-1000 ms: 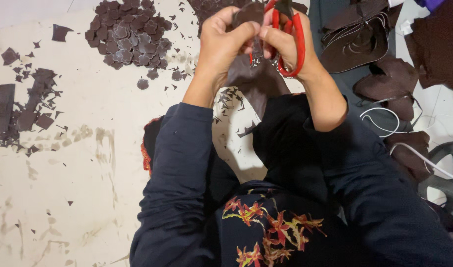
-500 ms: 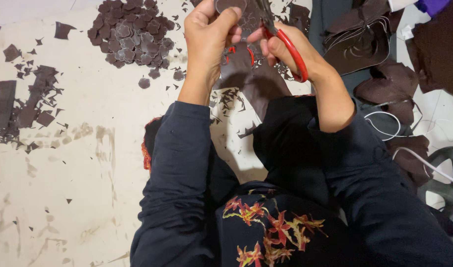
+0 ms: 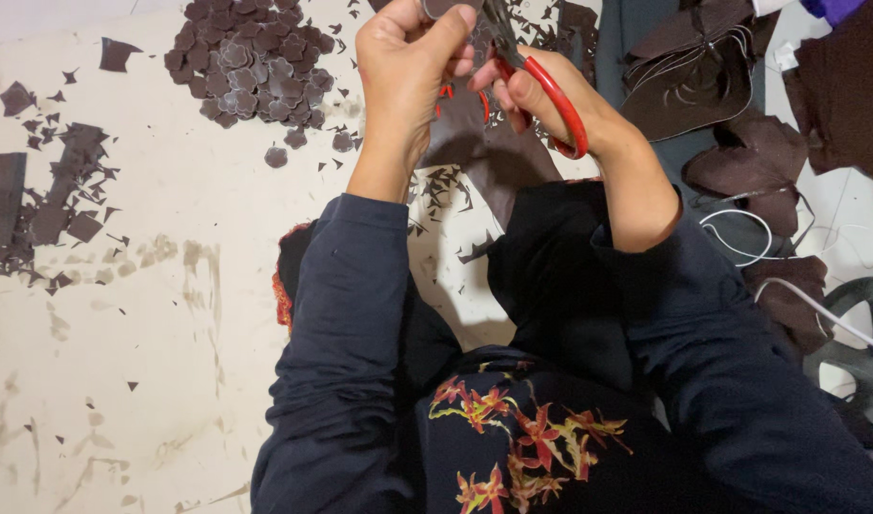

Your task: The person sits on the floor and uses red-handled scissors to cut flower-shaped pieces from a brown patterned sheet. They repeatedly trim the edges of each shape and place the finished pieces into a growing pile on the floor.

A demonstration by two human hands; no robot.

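Our left hand (image 3: 403,71) pinches a small dark brown leather piece (image 3: 448,8), now raised to the top edge of view. Our right hand (image 3: 541,105) grips the red-handled scissors (image 3: 541,81), which have turned since a second ago, so trimming continues.

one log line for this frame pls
left hand pinching small brown piece | right hand holding red-handled scissors at it | flower cutouts pile on floor

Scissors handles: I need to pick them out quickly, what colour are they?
Red, on the scissors in the right hand; head view.
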